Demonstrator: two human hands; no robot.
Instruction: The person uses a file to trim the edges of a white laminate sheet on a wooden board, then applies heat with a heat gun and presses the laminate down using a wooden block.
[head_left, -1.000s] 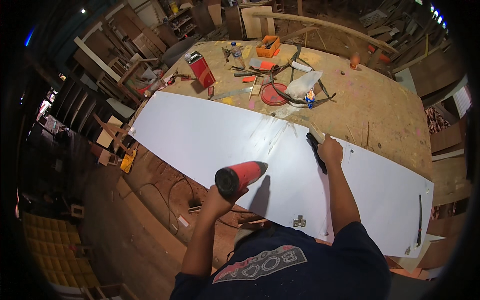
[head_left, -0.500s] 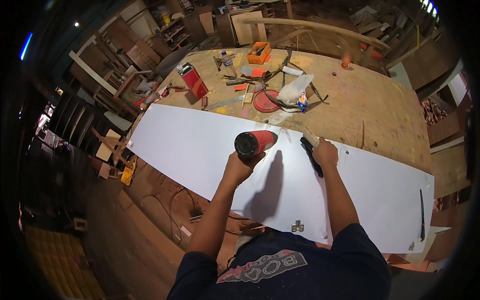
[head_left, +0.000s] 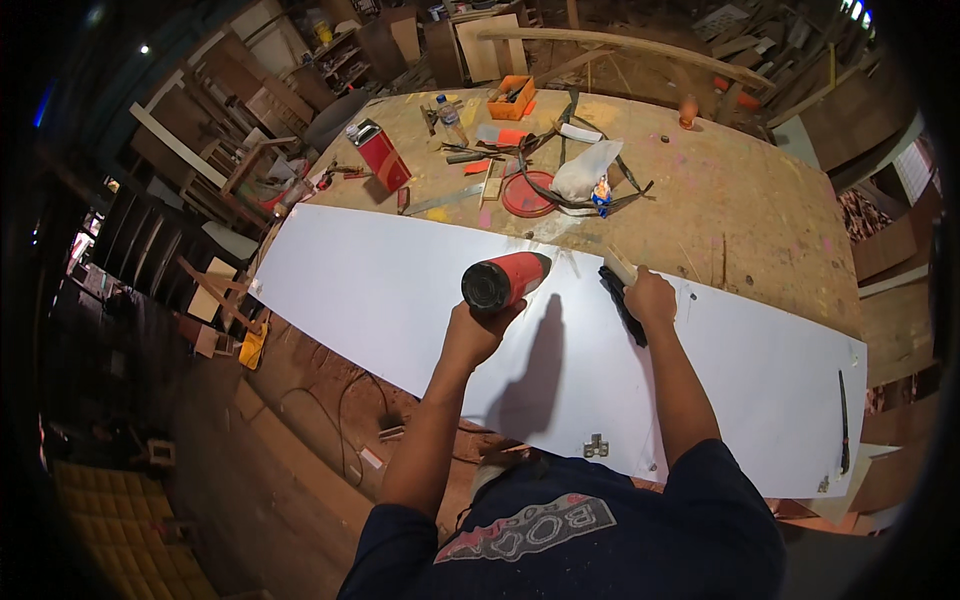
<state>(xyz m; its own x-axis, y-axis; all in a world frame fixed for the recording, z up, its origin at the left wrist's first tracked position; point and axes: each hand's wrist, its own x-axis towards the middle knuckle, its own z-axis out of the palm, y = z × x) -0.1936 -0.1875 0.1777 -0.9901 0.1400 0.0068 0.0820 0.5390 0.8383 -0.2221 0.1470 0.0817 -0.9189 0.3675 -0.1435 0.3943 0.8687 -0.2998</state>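
Observation:
My left hand is closed around a red and black heat gun, held over the long white board. Its dark nose points to the board's far edge, and its shadow falls across the white surface. My right hand, fingers wrapped, grips a pale block-like tool at that same edge. Against the tool and hand lies a dark elongated strip; whether the two are joined I cannot tell. A metal hinge rests near the board's front edge. At the right end is a thin black rod-like tool.
Beyond the board, the wooden table holds a red can, a plastic bottle, an orange bin, a red round lid, a clear bag and dark strips. A cable trails across the floor at left.
The view has shifted slightly. Both hands keep hold of the same things and stay at nearly the same spots over the board.

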